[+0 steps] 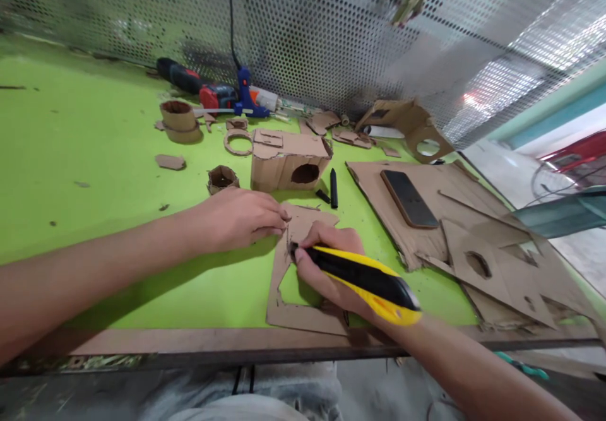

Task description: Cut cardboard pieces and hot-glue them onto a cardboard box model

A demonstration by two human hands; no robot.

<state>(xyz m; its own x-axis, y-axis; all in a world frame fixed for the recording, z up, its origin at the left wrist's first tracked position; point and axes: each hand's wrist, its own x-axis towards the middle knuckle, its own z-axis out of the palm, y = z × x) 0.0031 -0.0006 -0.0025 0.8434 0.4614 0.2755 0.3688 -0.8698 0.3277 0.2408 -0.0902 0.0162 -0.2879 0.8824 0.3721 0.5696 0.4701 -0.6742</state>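
My right hand [334, 263] is closed round a yellow and black utility knife [364, 282]. The knife's front end meets a flat cardboard piece [279, 301] with a cut-out opening, lying near the table's front edge. My left hand [243, 219] rests at the left upper edge of that piece, fingers stretched out with the tips on it. Just beyond stands a cardboard box [272, 171] with a round hole in its front. A black marker [334, 189] and its small black cap [322, 196] lie beside the box. Left of it sits a small cardboard ring [222, 178].
A phone [409, 199] lies on stacked cardboard sheets [379, 219] at the right. Along the back are a blue glue gun [244, 96], a power tool [189, 80], a cardboard cylinder [178, 121] and scraps. A perforated metal panel [303, 36] borders the green table [95, 187].
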